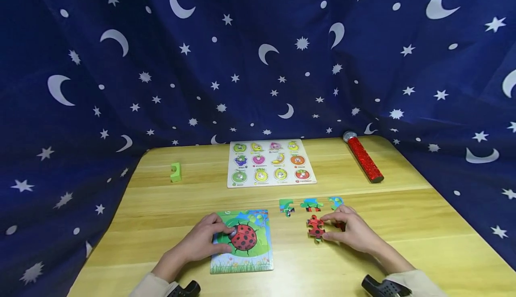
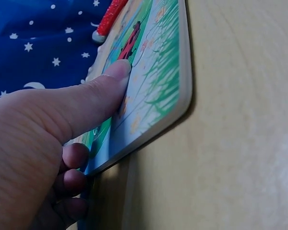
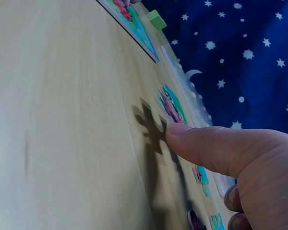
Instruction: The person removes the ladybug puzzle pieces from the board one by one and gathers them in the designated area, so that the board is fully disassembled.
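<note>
My left hand (image 1: 203,238) rests on a ladybug jigsaw puzzle (image 1: 258,265) in a square wooden tray. Its thumb lies straight on the picture in the left wrist view, while the index fingertip touches near the ladybug's head. Between thumb and index finger, my right hand (image 1: 352,232) pinches a red, black-spotted puzzle piece (image 1: 316,230). This piece is raised, and a jigsaw-shaped shadow (image 3: 151,127) falls on the wood below the thumb in the right wrist view. Another red piece (image 1: 340,226) is partly hidden behind the right fingers.
Three loose pieces lie beyond the right hand: a green one (image 1: 286,206), a blue-green one (image 1: 311,204) and a blue one (image 1: 334,202). Farther back are a fruit peg board (image 1: 272,187), a red glittery microphone (image 1: 364,159) and a green block (image 1: 175,172). A starry curtain (image 1: 242,59) borders the table.
</note>
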{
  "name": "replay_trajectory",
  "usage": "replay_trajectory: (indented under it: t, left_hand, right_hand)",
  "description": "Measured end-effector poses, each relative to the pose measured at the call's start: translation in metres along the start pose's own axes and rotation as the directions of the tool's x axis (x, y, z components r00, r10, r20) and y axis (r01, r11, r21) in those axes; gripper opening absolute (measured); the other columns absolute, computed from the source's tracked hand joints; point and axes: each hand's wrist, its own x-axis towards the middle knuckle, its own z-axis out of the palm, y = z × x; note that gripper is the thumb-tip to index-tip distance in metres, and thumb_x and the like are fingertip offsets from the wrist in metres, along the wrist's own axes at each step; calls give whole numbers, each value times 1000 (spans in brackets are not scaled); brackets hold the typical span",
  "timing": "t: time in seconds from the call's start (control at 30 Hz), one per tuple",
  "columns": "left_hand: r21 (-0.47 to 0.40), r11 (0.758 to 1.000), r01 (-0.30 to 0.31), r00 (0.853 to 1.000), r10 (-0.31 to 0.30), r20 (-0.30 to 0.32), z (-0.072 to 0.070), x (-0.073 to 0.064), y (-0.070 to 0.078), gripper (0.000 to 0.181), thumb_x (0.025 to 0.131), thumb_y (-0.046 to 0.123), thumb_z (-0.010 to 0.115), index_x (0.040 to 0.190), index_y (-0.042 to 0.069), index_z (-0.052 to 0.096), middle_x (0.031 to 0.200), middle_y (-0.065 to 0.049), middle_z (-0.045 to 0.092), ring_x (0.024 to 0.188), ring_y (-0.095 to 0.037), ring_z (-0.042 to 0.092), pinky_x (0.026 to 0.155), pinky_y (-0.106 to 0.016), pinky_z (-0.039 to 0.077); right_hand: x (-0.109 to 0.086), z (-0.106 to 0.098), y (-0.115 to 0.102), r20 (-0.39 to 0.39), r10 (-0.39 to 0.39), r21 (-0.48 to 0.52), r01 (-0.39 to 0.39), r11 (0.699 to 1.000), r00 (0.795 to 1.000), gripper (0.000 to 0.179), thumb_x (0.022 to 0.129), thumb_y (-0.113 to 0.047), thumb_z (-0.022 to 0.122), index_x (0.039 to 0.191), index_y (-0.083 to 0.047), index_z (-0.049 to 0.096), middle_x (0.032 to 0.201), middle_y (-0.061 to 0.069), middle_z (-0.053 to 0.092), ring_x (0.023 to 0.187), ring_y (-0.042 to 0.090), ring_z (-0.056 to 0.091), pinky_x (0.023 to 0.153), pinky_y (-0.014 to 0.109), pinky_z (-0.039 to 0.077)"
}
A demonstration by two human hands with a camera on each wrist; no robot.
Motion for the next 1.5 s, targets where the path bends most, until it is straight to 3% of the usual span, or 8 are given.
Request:
replay_trajectory:
  t: [0.53, 1.03, 1.27, 1.5]
  left_hand:
    - [7, 1000, 12, 1000, -12, 1, 1, 2, 1, 49, 79, 54, 74, 116, 23, 73, 98, 10, 48, 89, -6, 39, 75, -24, 34]
    - [2, 1000, 30, 1000, -30, 9, 1, 2, 3, 48, 79, 54, 74, 116, 24, 73, 98, 10, 48, 89, -7, 39, 76, -25, 34]
    - [4, 1000, 22, 1000, -22, 1, 0, 2, 4, 49, 79, 54, 74, 116, 23, 73, 97, 9, 48, 87, -6, 39, 74, -24, 33]
    - [12, 1000, 16, 1000, -16, 3, 1, 2, 3, 49, 79, 54, 74, 117, 23, 73, 98, 9, 48, 87, -5, 39, 74, -24, 33]
  right_hand:
    - [3, -8, -1, 128, -27, -35, 32, 999, 991, 46, 82, -31, 79, 121, -10, 70, 82, -4, 47, 79, 5, 35, 66, 23, 28]
    - [7, -5, 1, 136, -24, -88, 36, 995, 990, 34, 81, -33, 79, 111, -17, 74, 80, -9, 47, 78, 3, 34, 68, 25, 25]
    - [11, 0, 0, 120, -79, -96, 91, 991, 990, 38, 80, -34, 80, 112, -14, 74, 78, -9, 46, 76, 2, 34, 69, 24, 24]
    - [9, -3, 3, 114, -42, -119, 56, 991, 993, 37, 79, -32, 80, 111, -15, 74, 78, -9, 45, 75, 1, 33, 68, 24, 24]
